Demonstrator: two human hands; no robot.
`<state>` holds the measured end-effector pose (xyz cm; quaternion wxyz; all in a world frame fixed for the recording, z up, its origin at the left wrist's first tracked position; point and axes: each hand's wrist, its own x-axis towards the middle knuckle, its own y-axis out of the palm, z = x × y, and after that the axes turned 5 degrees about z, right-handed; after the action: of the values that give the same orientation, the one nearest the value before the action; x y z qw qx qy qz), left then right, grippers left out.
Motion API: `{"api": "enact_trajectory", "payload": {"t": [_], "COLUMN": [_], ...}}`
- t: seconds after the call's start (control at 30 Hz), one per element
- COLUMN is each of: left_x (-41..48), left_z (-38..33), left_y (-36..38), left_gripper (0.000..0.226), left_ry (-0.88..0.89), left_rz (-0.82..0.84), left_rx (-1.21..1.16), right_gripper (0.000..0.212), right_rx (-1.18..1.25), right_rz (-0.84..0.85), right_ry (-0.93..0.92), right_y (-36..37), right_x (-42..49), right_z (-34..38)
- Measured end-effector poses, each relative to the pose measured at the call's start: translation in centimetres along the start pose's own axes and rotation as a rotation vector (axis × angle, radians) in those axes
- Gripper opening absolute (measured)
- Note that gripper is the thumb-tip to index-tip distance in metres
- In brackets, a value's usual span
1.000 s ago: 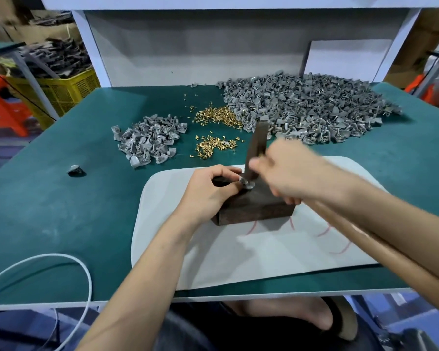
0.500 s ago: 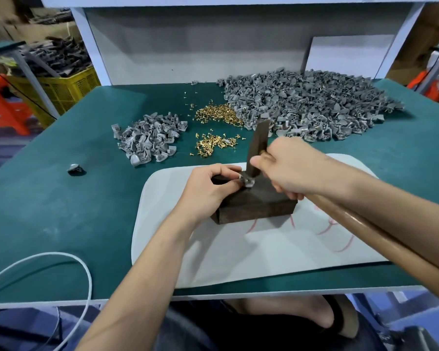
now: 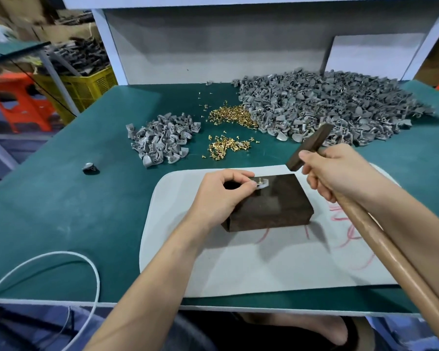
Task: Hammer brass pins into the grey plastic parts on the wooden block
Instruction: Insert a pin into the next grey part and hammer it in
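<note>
Head view: the left hand (image 3: 221, 196) pinches a grey part (image 3: 263, 185) between thumb and fingertips on the far left corner of the wooden block (image 3: 276, 209), a brass pin (image 3: 259, 179) standing up from it. The right hand (image 3: 337, 171) wraps its fingers round the hammer (image 3: 308, 148) close under the head, raised right of the block. Best, I judge, is a short square blow, clear of those fingertips. The pin's depth is too small to tell, fingers hide some of the part, and the handle end is cut off.
</note>
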<state>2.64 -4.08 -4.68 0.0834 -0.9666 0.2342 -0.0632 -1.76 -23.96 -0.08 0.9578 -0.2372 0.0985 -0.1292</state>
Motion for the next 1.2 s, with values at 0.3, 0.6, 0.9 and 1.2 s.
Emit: {"api": "enact_trajectory", "payload": {"t": [0.3,0.6,0.9,1.2], "left_x": [-0.2,-0.2,0.0,0.1], "left_z": [-0.2,-0.3,0.0,0.0], "left_y": [0.2,0.4,0.2,0.2], "left_gripper": [0.019,0.012,0.016,0.028], "left_ry": [0.011,0.047,0.066,0.105], "left_rz": [-0.046,-0.045,-0.031,-0.012], "left_rx": [0.010,0.094,0.185,0.144], "right_gripper": [0.038,0.042,0.038,0.038], "right_rx": [0.139,0.061,-0.138,-0.512], "right_rz": [-0.028,0.010,0.145,0.171], "right_ry": [0.061,0.005,-0.177,-0.171], "right_y": [0.7,0.5,0.2,3.4], "right_x": [1.1,0.7,-2.4,-2.9], "right_z": [-4.2,-4.3,2.9,4.7]}}
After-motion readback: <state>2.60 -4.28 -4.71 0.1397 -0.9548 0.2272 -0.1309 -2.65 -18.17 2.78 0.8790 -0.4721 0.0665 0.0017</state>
